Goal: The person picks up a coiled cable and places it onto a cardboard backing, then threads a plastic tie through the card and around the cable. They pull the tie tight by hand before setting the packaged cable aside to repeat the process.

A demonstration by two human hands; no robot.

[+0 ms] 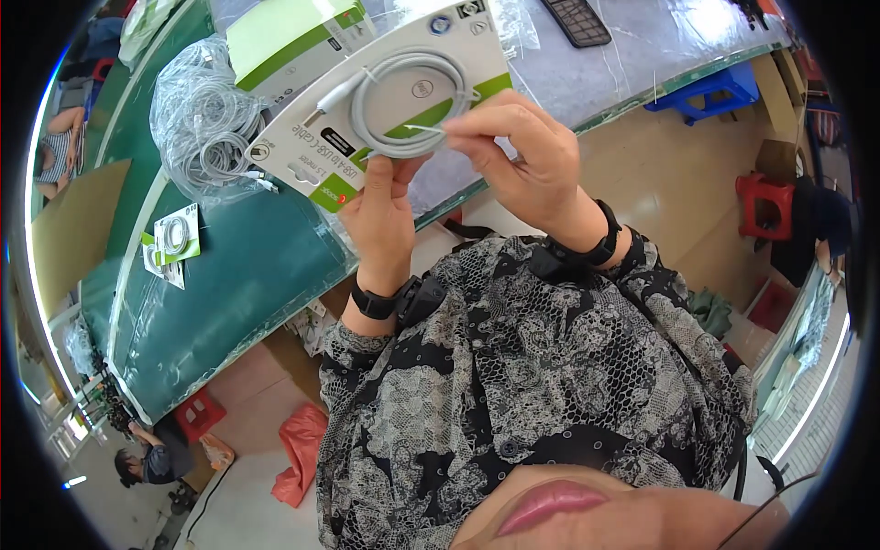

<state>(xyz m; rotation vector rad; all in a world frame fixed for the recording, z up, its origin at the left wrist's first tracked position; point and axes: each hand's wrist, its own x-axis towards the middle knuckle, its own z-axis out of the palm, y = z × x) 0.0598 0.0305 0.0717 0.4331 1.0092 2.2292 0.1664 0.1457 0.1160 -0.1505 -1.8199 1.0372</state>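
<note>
Head view: left hand (383, 206) grips cable card (385, 96); right hand (522, 151) fingers pinch twist tie (423, 129)

We raise both forearms from the lower edge, elbows bent, each wrist wearing a black band. Our left hand (383, 206) is held upright, thumb up and fingers curled closed in a grip. Our right hand (522, 151) sits just beside it and slightly higher, wrist bent inward, thumb and forefinger pinched together at the tips.
</note>
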